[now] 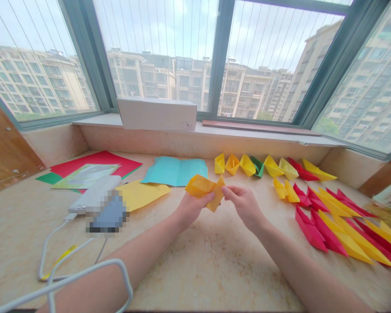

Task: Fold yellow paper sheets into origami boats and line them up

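Observation:
A partly folded piece of orange-yellow paper [200,184] is held up in front of me, over the marble-patterned counter. My left hand [193,208] grips its lower left side, with the thumb lying across the front. At the right edge, my right hand [243,202] pinches the paper between thumb and fingers. One fold stands up at the right and a corner points down between the hands. Just behind it lie sheets of light blue paper [177,170]. A flat yellow sheet [143,194] rests to the left of my left hand.
Folded paper boats [247,165] line the back right, with red and yellow double boats [316,230] before them. At left are red paper [101,163], a white power bank [96,195], a blurred-out device [107,215] and a white cable [84,269]. A white box [158,115] stands on the sill.

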`<state>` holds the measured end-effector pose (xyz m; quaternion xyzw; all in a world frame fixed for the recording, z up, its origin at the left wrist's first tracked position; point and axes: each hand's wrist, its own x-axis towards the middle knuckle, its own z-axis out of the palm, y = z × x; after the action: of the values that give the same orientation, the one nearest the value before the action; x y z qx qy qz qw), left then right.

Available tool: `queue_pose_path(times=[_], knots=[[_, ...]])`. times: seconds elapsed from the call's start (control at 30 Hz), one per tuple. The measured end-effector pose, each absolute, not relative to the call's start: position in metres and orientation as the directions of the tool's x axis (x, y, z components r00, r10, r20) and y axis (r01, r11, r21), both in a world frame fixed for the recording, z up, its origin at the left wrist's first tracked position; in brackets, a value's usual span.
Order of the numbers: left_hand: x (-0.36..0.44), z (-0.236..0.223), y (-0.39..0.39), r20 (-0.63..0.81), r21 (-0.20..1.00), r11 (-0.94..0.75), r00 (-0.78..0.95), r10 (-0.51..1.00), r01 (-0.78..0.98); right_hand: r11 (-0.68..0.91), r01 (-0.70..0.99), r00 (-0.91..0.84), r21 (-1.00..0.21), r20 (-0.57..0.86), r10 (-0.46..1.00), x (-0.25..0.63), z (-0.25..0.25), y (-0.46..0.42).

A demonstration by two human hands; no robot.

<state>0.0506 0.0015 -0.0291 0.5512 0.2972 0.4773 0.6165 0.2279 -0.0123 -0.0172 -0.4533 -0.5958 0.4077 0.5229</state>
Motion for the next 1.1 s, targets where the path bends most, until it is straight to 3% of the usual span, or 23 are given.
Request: queue_pose_path(times=[0.27,0.4,0.5,0.6,0.83,1.0,1.1], knots=[[0.053,-0.026,-0.002,0.169,0.938,-0.046,0.337,0.926,-0.344,0.342,0.218,0.079,-0.914,0.366,0.927,0.235,-0.013,-0.007],[0.042,-0.019,0.008,0.235,0.903,-0.137,0.201,0.951,-0.406,0.397,0.354,-0.034,-0.847,0.413,0.910,0.244,-0.008,-0.007],[0.037,-0.012,0.011,0.217,0.951,-0.147,0.247,0.945,-0.272,0.466,0.477,-0.213,-0.745,0.417,0.884,0.244,-0.008,-0.010],[0.038,-0.009,0.005,0.178,0.984,-0.172,0.385,0.906,-0.050,0.519,0.479,-0.302,-0.708,0.422,0.855,0.240,-0.010,-0.014],[0.046,-0.017,-0.003,0.240,0.954,-0.282,0.308,0.921,0.103,0.511,0.453,-0.256,-0.731,0.442,0.860,0.234,-0.009,-0.020],[0.046,-0.017,-0.002,0.280,0.950,-0.304,0.231,0.932,0.076,0.353,0.333,-0.187,-0.874,0.305,0.934,0.231,-0.011,-0.019],[0.047,-0.015,-0.003,0.297,0.941,-0.325,0.225,0.928,0.099,0.327,0.328,-0.197,-0.887,0.274,0.941,0.230,-0.011,-0.019]])
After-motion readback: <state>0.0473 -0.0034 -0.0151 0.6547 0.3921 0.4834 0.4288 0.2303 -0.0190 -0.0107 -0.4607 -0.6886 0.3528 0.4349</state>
